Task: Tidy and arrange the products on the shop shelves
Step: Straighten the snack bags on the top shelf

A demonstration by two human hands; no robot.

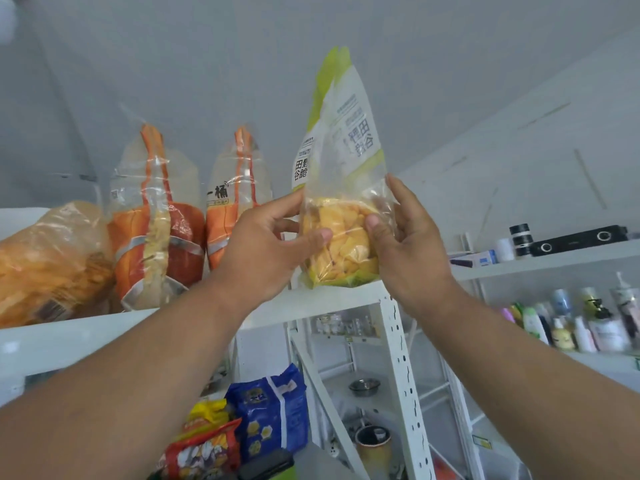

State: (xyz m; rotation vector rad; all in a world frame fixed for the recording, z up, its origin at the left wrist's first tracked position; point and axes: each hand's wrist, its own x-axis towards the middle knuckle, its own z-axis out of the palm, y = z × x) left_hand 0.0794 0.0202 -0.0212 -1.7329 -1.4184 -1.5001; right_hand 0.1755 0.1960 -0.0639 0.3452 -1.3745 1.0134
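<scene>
While it stands on the top shelf (332,299), the snack bag (341,237) sits between both hands — left hand (266,247), right hand (403,244) — gripped.

Bright even daylight was cast, shadows were soft, wide-angle edges bent, glare sat on clear snack bags (156,209), corners were slightly blurred

both arms reach up & fwd, bare forearms converging toward the green-topped snack bag (341,216). left hand (263,247) sits on the bag's left side, back of hand to camera, thumb laid across the bag's front, fingers curled round its left edge. right hand (405,244) is on the bag's right side, thumb pressed on the front, fingers straight up along the right edge. the 2 thumbs nearly meet mid-bag. wrists roughly level w/ the bag's base.
</scene>
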